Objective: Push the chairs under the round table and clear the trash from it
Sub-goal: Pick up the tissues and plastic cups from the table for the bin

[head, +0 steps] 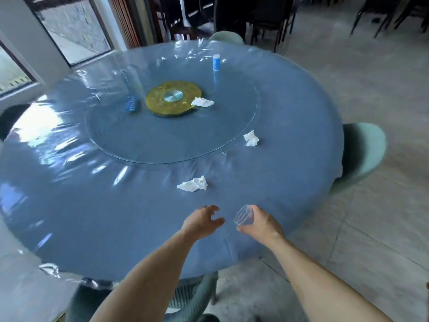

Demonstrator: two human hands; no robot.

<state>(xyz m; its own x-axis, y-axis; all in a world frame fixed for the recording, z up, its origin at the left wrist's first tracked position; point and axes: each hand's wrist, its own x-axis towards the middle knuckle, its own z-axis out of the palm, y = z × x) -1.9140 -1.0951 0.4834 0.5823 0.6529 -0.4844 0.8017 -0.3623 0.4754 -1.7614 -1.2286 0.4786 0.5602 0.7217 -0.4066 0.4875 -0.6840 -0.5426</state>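
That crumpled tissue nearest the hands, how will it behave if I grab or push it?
The nearest crumpled tissue looks thin and loosely wadded, so it will probably squash flat in the left hand rather than resist. It is likely very light. On the glossy plastic table cover a push would probably make it slide or tumble, so pinching from above seems safer.

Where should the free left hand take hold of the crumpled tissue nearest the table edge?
Pinch the raised, bunched right end of the nearest tissue from above with the left hand; the left end lies flat on the slick plastic cover and offers little to grip.
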